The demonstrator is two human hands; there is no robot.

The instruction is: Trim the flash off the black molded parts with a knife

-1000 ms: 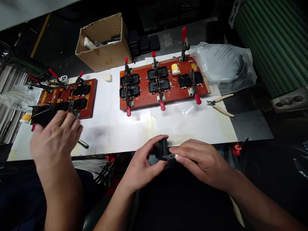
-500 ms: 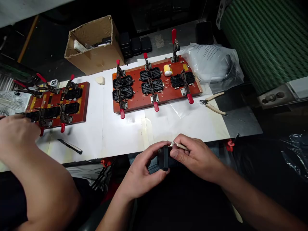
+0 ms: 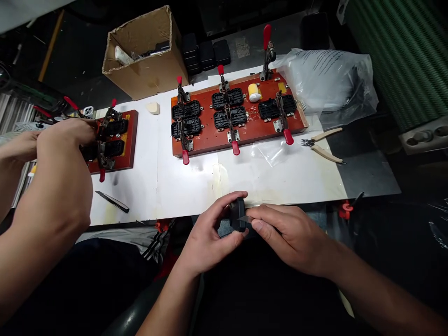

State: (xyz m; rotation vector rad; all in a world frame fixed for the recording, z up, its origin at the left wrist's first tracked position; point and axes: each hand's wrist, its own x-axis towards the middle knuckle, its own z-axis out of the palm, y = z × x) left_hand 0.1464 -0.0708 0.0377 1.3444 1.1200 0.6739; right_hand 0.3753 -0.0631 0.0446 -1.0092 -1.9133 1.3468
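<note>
Black plastic part [image 3: 236,212]: held upright just off the near edge of the surface [image 3: 185,189], between both hands
Left hand [image 3: 209,235]: curved like a C, pinching that part between fingertips up top and thumb below
Right hand [image 3: 285,235]: fingers and thumb pinching a slim blade [image 3: 245,218] that points at the part; honestly can't tell from this angle if it's touching
Big red board [image 3: 208,135]: flat on the surface ahead, five ribbed black pieces on it plus red-handled clamps
Yellow-and-white roll [image 3: 254,92]: sitting on that board, toward the right
Cutters [image 3: 324,147]: cream handles spread wide, just right of the board
Plastic bag [image 3: 334,84]: big crumpled thing, right behind those cutters
Cardboard box [image 3: 150,77]: further back, open top, odds and ends inside
Co-worker's arm [image 3: 58,182]: reaching across a smaller red board [image 3: 131,135] on the left
</note>
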